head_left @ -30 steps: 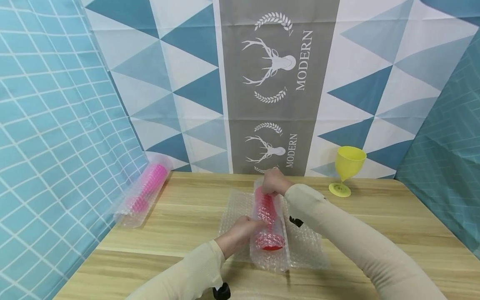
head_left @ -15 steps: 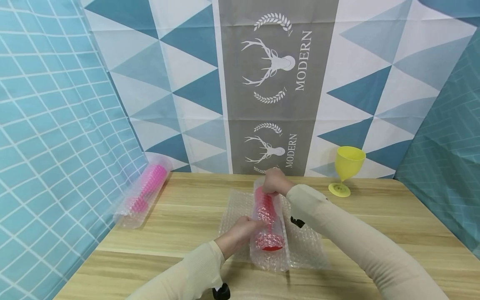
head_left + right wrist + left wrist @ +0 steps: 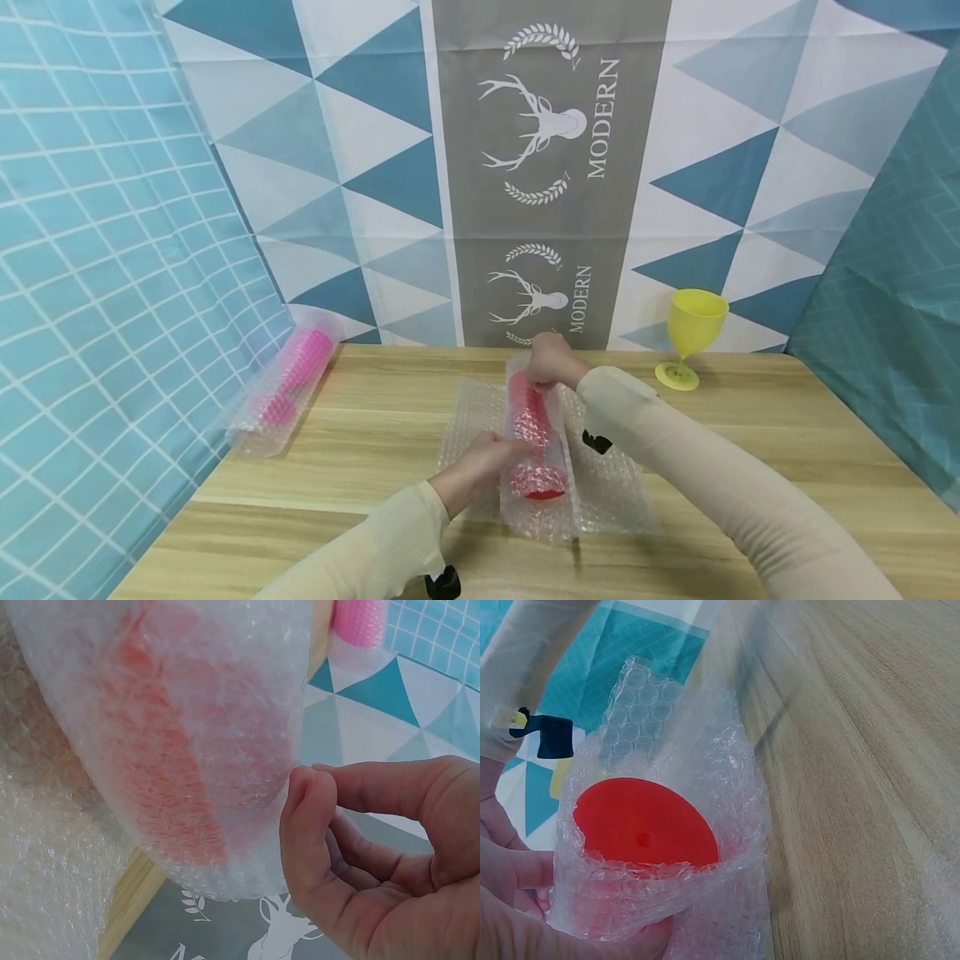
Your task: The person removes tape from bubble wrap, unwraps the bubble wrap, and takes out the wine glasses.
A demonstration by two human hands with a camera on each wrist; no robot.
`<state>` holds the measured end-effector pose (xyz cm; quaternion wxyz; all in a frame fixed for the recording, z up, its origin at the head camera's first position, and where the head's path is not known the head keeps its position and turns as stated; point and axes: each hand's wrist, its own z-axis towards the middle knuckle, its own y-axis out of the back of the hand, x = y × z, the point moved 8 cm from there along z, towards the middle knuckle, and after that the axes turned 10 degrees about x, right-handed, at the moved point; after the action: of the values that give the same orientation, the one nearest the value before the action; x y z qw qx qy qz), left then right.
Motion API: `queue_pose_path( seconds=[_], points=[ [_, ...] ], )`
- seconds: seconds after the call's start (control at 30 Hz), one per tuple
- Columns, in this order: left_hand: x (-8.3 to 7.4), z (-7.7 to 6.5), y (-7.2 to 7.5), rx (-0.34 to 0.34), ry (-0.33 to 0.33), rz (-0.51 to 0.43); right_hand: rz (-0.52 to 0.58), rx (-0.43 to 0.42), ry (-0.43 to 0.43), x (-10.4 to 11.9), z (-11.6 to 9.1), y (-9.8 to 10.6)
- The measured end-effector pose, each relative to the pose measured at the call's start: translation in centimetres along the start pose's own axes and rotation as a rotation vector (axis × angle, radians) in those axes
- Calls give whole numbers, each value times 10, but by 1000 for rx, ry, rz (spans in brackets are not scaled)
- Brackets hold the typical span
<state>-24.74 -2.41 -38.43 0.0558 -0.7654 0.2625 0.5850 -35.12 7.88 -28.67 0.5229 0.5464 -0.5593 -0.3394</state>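
A red goblet [image 3: 537,483] lies rolled in bubble wrap [image 3: 542,523] at the middle of the table, its foot toward me. My left hand [image 3: 483,464] grips the roll from the left near the stem. In the left wrist view the flat red foot [image 3: 645,821] shows at the wrap's near end, with the thumb lying across the plastic. At the far end, my right hand [image 3: 553,360] pinches the wrap's edge between thumb and index finger [image 3: 307,817]. The goblet's bowl shows only blurred through the plastic. Loose wrap [image 3: 611,492] spreads flat beneath the roll.
A pink goblet [image 3: 300,362] in bubble wrap leans at the table's far left, by the blue tiled cloth [image 3: 112,275]. An unwrapped yellow goblet [image 3: 693,325] stands upright at the back right. A patterned cloth [image 3: 532,208] hangs behind the wooden table [image 3: 390,433].
Both hands keep their hold on the wrapped red goblet, with hardly any motion. The head view has shifted very slightly.
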Motion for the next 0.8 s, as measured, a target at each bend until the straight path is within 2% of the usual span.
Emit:
queue_pose_path(
  seconds=[0.53, 0.67, 0.8],
  points=[
    [2, -1, 3, 4, -4, -12, -66, 24, 19, -5, 3, 2],
    [2, -2, 3, 11, -16, -19, -36, 17, 46, -7, 2, 3],
    [3, -3, 3, 16, -28, -31, 39, 6, 67, -11, -1, 6]
  ],
)
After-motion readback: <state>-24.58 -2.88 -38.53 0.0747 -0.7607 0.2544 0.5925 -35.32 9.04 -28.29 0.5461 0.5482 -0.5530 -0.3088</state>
